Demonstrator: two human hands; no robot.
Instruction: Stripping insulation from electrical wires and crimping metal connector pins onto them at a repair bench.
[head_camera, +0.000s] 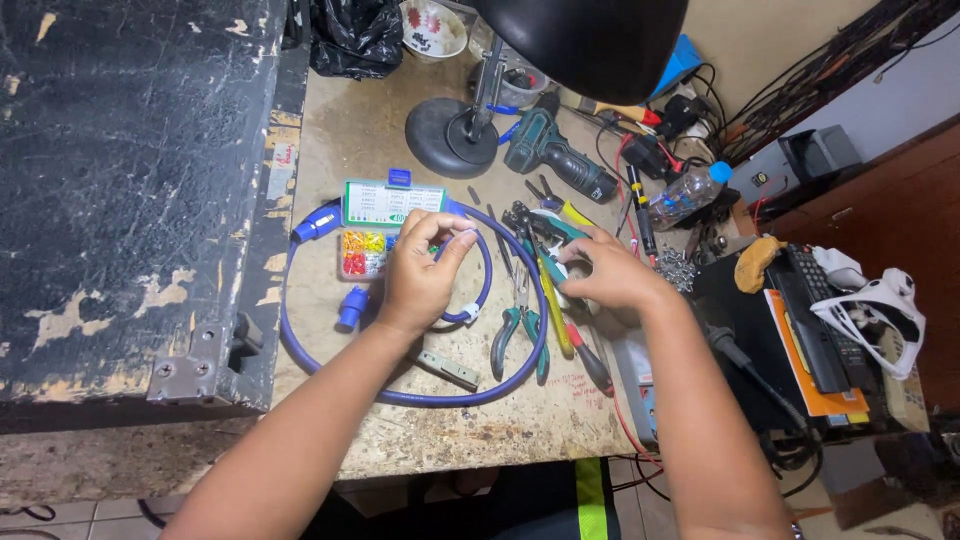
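Observation:
My left hand (420, 275) hovers over a small clear parts box (368, 252) of red, yellow and orange pieces, its thumb and fingertips pinched on a tiny whitish piece (462, 233). My right hand (607, 270) rests on a cluster of hand tools, its fingers around a teal-handled tool (553, 262); the grip itself is partly hidden. A blue cable (400, 395) with blue plugs (318, 222) loops around the left hand. Green-handled pliers (518, 325) lie between the hands.
A black lamp base (450, 138) and its shade (590, 35) stand at the back, beside a teal cordless drill (558, 155) and a plastic bottle (685, 193). A worn black case (130, 190) fills the left. Cluttered shelf with white frame (875, 305) sits right.

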